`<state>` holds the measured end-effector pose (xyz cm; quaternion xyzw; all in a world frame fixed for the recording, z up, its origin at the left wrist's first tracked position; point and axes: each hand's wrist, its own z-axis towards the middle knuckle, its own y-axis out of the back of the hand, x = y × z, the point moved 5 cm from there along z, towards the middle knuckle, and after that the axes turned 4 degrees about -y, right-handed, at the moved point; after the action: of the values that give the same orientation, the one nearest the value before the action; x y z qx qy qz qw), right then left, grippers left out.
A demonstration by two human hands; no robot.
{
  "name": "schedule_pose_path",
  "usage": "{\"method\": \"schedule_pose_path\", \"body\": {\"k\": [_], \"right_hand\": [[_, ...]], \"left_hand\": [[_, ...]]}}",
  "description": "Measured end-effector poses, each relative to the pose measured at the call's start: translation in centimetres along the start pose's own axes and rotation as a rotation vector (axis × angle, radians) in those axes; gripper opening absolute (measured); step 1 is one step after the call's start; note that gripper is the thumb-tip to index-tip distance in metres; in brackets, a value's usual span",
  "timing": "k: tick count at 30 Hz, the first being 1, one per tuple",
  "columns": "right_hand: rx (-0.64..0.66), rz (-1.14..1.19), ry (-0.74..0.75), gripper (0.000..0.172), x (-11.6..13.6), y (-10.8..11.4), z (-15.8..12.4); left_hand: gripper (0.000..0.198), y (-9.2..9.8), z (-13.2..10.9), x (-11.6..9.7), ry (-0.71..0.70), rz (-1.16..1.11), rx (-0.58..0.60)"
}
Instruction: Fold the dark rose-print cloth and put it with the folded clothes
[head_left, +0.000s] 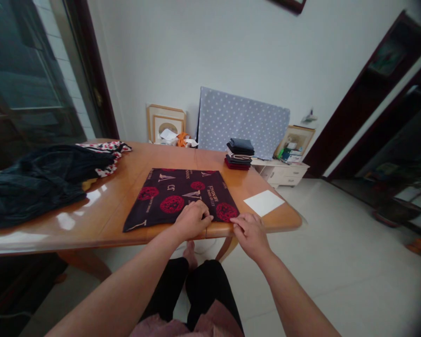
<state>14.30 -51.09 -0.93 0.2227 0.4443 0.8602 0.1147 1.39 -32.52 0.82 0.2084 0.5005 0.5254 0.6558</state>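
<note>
Bare forearms reach a dark printed cloth flat on a table, right hand pinching its near corner, left hand curled, grip unclear, with one stack folded, rumpled clothes apparently left.

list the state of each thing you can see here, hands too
printed dark cloth: laid out flat on the table
left hand: on its near edge, fingers curled
right hand: at its near right corner, grip unclear
dark clothes: heaped loosely
clothes stack: folded, piled up
white sheet: lying flat
polka-dot cloth: draped
cabinet drawers: look shut
</note>
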Motion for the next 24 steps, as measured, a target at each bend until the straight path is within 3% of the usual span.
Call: {"method": "schedule_pose_path", "body": {"k": [6, 10, 15, 24], "right_hand": [[-0.081, 0.068, -0.120, 0.024, -2.5, 0.4, 0.3], [-0.068, 0.114, -0.148, 0.021, -3.7, 0.5, 0.9], [0.010, 0.145, -0.094, 0.022, -3.4, -0.1, 1.2], [0.052, 0.063, -0.001, 0.022, -2.5, -0.8, 1.9]], "left_hand": [[0.008, -0.1, 0.7, -2.2, -0.100, 0.035, 0.024], [0.018, -1.7, 1.2, -3.4, -0.130, -0.013, 0.050], [0.014, -3.0, 1.7, -2.8, -0.033, -0.043, 0.006], [0.017, -3.0, 2.1, -2.1, 0.008, -0.109, -0.008]]}}
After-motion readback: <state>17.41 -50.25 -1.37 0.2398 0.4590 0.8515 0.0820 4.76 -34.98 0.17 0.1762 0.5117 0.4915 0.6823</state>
